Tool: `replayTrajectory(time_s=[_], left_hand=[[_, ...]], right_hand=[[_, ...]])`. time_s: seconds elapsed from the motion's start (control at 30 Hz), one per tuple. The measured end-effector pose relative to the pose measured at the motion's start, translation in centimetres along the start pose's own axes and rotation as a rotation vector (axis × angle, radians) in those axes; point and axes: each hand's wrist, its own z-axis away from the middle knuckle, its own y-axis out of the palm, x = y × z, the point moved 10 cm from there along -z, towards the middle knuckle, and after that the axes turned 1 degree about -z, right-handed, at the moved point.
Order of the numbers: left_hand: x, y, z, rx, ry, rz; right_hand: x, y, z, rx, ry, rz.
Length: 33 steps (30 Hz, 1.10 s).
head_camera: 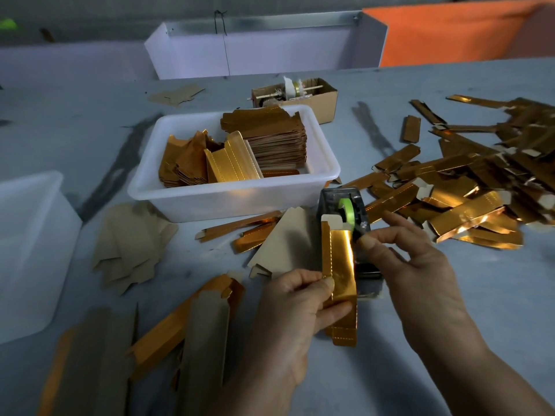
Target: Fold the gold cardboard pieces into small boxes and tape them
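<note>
We start at the grip: our left hand pinches a folded gold box between thumb and fingers, holding it long-side up at 6 o'clock, its tan flap poking out on top. Our right hand has thumb and forefinger pressed together right at the tape dispenser, and we judge it is taking a piece of tape, though the tape itself is too thin to see.

So this box looks folded but not yet taped. Out at 3 o'clock a big heap of folded gold boxes covers the counter, a good share of the job done. At 12 o'clock the white tub holds a thick stack of flat gold pieces, so plenty is left. More loose flats lie at 8 o'clock.

For room: the dispenser sits just behind the box, the tub's near wall just beyond that, so we have little space forward. The bare counter at 5 o'clock is our open lane
</note>
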Motion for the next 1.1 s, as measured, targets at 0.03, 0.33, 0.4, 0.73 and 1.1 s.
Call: replayTrajectory(time_s=[0.03,0.33,0.4,0.73,1.1], left_hand=[[0.1,0.0,0.0,0.004,-0.005,0.003],[-0.6,-0.1,-0.2,0.007,0.053,0.045],[-1.3,-0.2,-0.1,0.008,0.096,-0.002],[-3.0,2.2,0.4,0.069,0.285,-0.328],[-3.8,2.4,0.2,-0.004,0.349,-0.476]], right_hand=[[-0.4,-0.3,0.2,0.004,0.025,-0.038],[0.1,-0.4,2.5,-0.018,-0.117,0.305],[0.9,-1.1,3.0,-0.097,-0.193,0.292],[-1.4,-0.4,3.5,-0.058,-0.144,0.264],[-0.9,0.0,3.0,-0.006,-0.211,0.398]])
